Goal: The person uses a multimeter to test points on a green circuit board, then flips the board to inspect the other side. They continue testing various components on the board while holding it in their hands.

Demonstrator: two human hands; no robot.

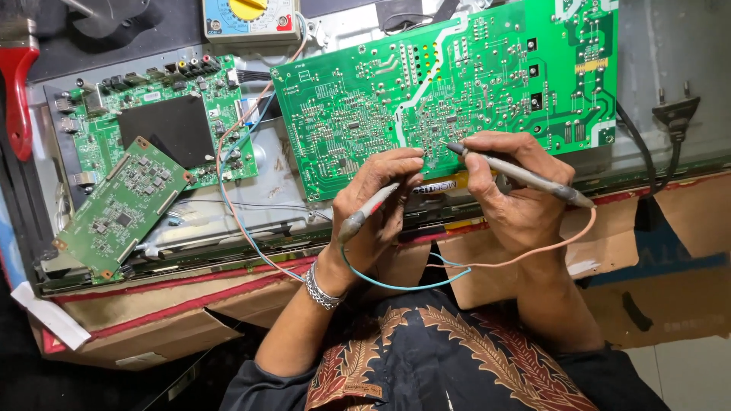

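Observation:
A large green circuit board [365, 99] lies solder side up at the top centre. My left hand [377, 209] grips a grey test probe [365, 215] with a blue wire [396, 285], its tip pointing at the board's lower edge. My right hand [510, 186] holds a second grey probe [525, 176] like a pen, tip touching the board near its lower middle; a pink wire [533, 255] trails from it. A metal bracelet [320, 289] is on my left wrist.
A multimeter [251, 19] with a yellow dial sits at the top. A green main board [164, 122] and a smaller loose board [122, 205] lie left on a metal chassis [259, 205]. Cardboard [685, 259] runs underneath. A black power plug [674, 114] lies right; a red handle [19, 84] far left.

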